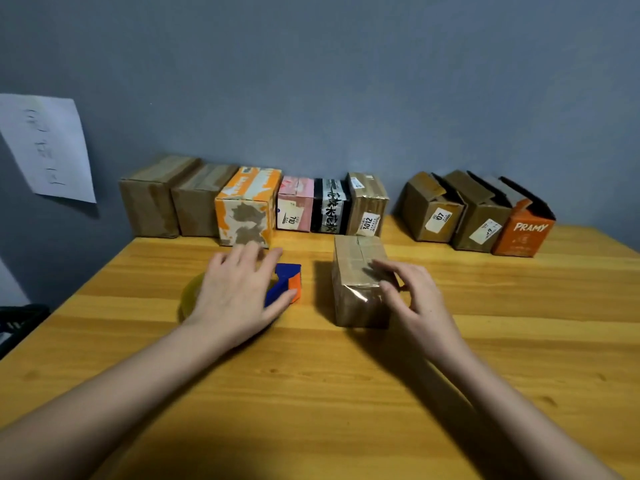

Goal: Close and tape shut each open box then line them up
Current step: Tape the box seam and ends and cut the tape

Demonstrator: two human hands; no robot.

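A small brown cardboard box [358, 271] lies closed in the middle of the wooden table [346, 393], clear tape across its top and near end. My right hand [412, 299] rests on its near right corner, fingers curled against the taped top. My left hand [239, 292] lies spread over a blue and orange tape dispenser [289, 284] with its yellowish tape roll [188, 296]. Along the wall stands a row of several closed boxes [249, 206]. To their right stand three boxes with flaps up: two brown ones [431, 211] [479, 220] and an orange one [524, 230].
A grey wall rises right behind the boxes, with a sheet of paper [48, 147] stuck on it at the left. A dark object [17, 323] sits off the table's left edge. A gap separates the closed row from the open boxes.
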